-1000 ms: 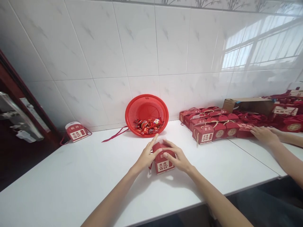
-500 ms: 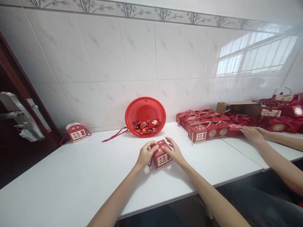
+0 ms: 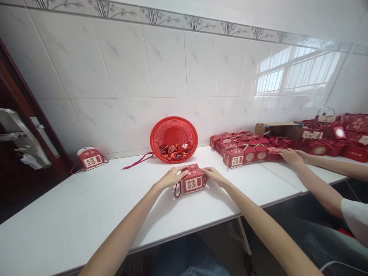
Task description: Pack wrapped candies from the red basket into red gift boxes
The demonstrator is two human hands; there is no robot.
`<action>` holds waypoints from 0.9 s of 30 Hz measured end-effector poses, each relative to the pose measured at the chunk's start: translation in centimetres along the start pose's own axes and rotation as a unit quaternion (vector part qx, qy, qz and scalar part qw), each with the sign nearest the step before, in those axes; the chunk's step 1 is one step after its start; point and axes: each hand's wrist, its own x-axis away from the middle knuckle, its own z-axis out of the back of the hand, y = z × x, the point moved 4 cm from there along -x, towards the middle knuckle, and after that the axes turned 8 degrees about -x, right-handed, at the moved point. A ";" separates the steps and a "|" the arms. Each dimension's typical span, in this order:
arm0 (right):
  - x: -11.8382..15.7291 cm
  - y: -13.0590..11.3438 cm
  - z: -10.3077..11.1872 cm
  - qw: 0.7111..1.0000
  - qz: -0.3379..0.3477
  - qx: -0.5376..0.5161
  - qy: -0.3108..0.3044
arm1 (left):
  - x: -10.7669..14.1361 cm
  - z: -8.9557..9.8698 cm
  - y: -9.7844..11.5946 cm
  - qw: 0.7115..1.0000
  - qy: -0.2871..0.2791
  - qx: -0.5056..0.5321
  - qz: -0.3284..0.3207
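Observation:
A small red box (image 3: pixel 193 183) with a cream label and dark characters stands upright on the white table, its lid folded down. My left hand (image 3: pixel 173 177) grips its left side, fingers along the upper left edge. On the right side, my right hand (image 3: pixel 213 175) has its fingers closed against the box. A dark red cord (image 3: pixel 178 189) loops out at the box's left, and more cord shows at its right. Behind the box, a red plastic basket (image 3: pixel 174 132) leans tilted against the wall with red-wrapped candies (image 3: pixel 176 152) in its lower part.
Another red box (image 3: pixel 91 159) stands at the far left near the door, and a ribbon (image 3: pixel 138 161) lies beside the basket. Rows of red boxes (image 3: pixel 237 157) stand at right, with a cardboard box (image 3: pixel 278 129) behind. A co-worker's hands (image 3: pixel 293 157) touch the boxes there.
My hands have moved from the top of the box down to its two sides. The box has turned to face me more squarely, and the view has shifted slightly.

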 end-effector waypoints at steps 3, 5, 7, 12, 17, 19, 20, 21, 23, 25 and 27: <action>0.2 -1.2 0.7 0.999 -0.039 -0.005 0.011 | -0.2 1.0 0.4 0.998 -0.019 0.042 0.053; 0.3 -2.7 1.2 0.998 -0.045 -0.018 0.027 | -0.6 2.2 0.9 0.990 -0.003 0.093 0.109; 0.3 -4.8 1.6 0.998 -0.034 -0.030 0.043 | -1.0 4.0 1.8 0.976 0.034 0.156 0.149; 0.3 -10.8 0.5 0.999 0.020 -0.022 0.039 | -2.0 6.9 6.1 0.941 0.050 0.298 0.153; 0.7 -14.3 -2.7 0.994 0.084 0.061 0.047 | -3.2 5.3 10.9 0.954 0.007 0.290 0.075; 1.0 -14.8 -3.3 0.984 0.120 0.106 0.079 | -3.5 4.2 12.4 0.961 0.008 0.272 0.054; 1.2 -14.8 -3.4 0.977 0.139 0.129 0.101 | -3.5 3.7 13.1 0.963 0.011 0.266 0.049; 1.5 -14.8 -3.3 0.968 0.157 0.151 0.123 | -3.6 3.2 13.7 0.963 0.011 0.264 0.043; 2.1 -14.6 -2.6 0.952 0.181 0.187 0.162 | -3.6 2.2 14.7 0.961 0.000 0.273 0.031; 2.8 -14.0 -1.4 0.942 0.191 0.206 0.183 | -3.5 1.2 15.4 0.957 -0.026 0.287 0.019; 3.7 -13.5 0.2 0.932 0.205 0.220 0.202 | -3.1 0.1 15.5 0.954 -0.038 0.297 0.010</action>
